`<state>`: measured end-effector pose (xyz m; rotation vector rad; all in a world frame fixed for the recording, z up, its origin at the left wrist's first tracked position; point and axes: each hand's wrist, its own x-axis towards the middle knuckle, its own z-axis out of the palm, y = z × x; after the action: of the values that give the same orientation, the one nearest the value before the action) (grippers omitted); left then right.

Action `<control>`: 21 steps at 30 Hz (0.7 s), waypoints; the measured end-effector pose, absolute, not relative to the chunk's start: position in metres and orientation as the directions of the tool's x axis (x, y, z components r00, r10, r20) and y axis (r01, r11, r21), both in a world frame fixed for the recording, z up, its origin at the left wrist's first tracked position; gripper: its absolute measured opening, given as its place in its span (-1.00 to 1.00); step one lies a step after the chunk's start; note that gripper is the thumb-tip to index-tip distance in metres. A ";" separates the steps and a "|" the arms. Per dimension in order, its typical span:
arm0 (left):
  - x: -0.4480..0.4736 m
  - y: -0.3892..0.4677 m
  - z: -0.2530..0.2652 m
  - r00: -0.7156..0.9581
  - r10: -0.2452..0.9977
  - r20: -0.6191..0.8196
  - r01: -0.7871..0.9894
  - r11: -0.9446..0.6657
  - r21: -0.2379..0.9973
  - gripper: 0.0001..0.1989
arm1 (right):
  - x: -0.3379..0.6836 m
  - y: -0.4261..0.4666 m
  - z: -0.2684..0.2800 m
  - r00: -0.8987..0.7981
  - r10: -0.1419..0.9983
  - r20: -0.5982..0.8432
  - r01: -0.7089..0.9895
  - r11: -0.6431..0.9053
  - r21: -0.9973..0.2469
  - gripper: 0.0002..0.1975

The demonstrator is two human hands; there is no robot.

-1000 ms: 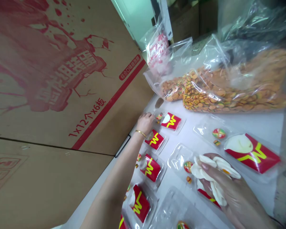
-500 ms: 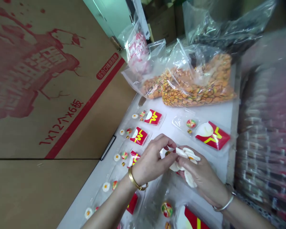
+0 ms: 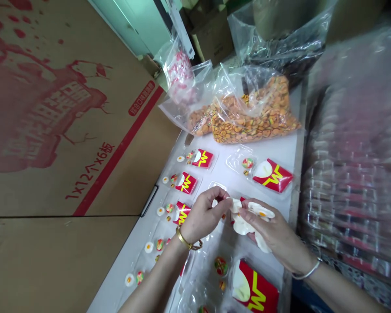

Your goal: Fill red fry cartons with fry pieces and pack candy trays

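My right hand [image 3: 273, 232] holds a small stack of white fried-egg-shaped candies [image 3: 247, 219] over the white table [image 3: 293, 152]. My left hand [image 3: 203, 213], with a gold bracelet, pinches the left edge of that stack with its fingertips. Below the hands lie clear plastic trays [image 3: 237, 161], each with a red and yellow fries-style pouch [image 3: 273, 176] and small round candies [image 3: 247, 163]. A column of such pouches [image 3: 186, 183] runs along the left, with single egg candies [image 3: 160, 211] beside them.
Big clear bags of orange burger-shaped candies [image 3: 250, 115] lie at the table's far end, next to a bag of pink-white sweets [image 3: 177, 71]. A large printed cardboard box [image 3: 61, 130] stands on the left. Stacked clear packaging [image 3: 355, 174] fills the right.
My left hand came back from the far-left trays to the stack in my right hand and now pinches it. An egg candy now lies by the far tray. The view pulled back.
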<state>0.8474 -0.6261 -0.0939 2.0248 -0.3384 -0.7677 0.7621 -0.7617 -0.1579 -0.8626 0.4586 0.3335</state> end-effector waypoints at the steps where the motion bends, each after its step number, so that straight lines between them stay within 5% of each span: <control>1: 0.846 -0.625 -0.096 0.781 -0.490 -0.388 0.061 -0.558 0.828 -0.78 | 0.761 -0.762 -0.160 0.848 0.083 -0.523 -0.463 0.595 -0.657 -0.54; 8: 0.834 -0.623 -0.103 0.733 -0.540 -0.413 0.189 -0.421 0.887 -0.78 | 0.760 -0.760 -0.162 0.855 0.060 -0.515 -0.450 0.579 -0.680 -0.57; 12: 0.851 -0.630 -0.107 0.820 -0.523 -0.232 -0.075 -0.500 0.863 -0.85 | 0.762 -0.766 -0.157 0.852 0.080 -0.517 -0.450 0.617 -0.646 -0.59; 16: 0.895 -0.648 -0.123 0.819 -0.538 0.198 -0.561 -0.680 0.472 -0.91 | 0.763 -0.772 -0.153 0.829 0.156 -0.537 -0.495 0.652 -0.574 -0.64; 21: 0.935 -0.671 -0.155 0.663 -0.729 0.168 -0.728 -0.681 -0.082 -0.83 | 0.762 -0.772 -0.157 0.835 0.184 -0.518 -0.482 0.700 -0.528 -0.67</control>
<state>0.9354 -0.6712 -0.1546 2.8717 -1.2582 0.2950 0.7616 -0.7719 -0.1573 -0.7047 0.4530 0.3853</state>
